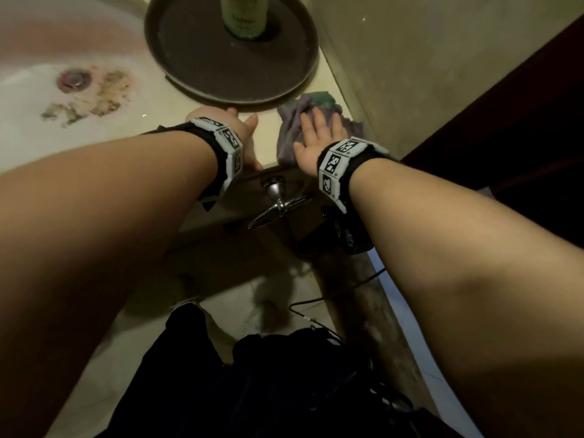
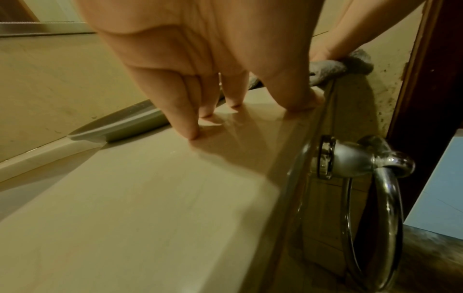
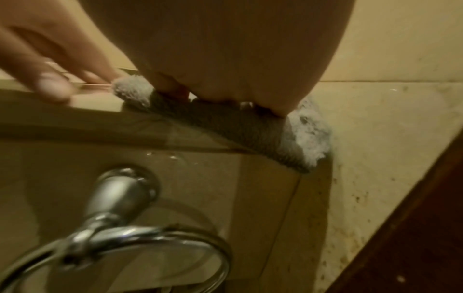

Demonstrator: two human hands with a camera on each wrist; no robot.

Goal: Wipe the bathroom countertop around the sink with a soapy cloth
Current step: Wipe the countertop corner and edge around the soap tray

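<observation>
A grey cloth (image 1: 292, 128) with a green patch lies on the beige countertop (image 1: 268, 137) in its right corner, against the wall. My right hand (image 1: 319, 134) lies flat on the cloth with straight fingers, pressing it down. The right wrist view shows the cloth (image 3: 250, 128) bunched under the palm and hanging slightly over the counter's front edge. My left hand (image 1: 248, 140) rests on the counter beside it. Its straight fingertips (image 2: 190, 132) touch the bare surface (image 2: 150, 198), close to the tray's rim, and it holds nothing.
A dark round tray (image 1: 196, 77) carrying a green bottle (image 1: 243, 17) sits just beyond the hands. The sink basin (image 1: 38, 99) with a drain (image 1: 74, 80) and brown grime is at left. A chrome towel ring (image 1: 278, 200) hangs on the counter's front. The wall (image 1: 410, 74) and a dark door frame are at right.
</observation>
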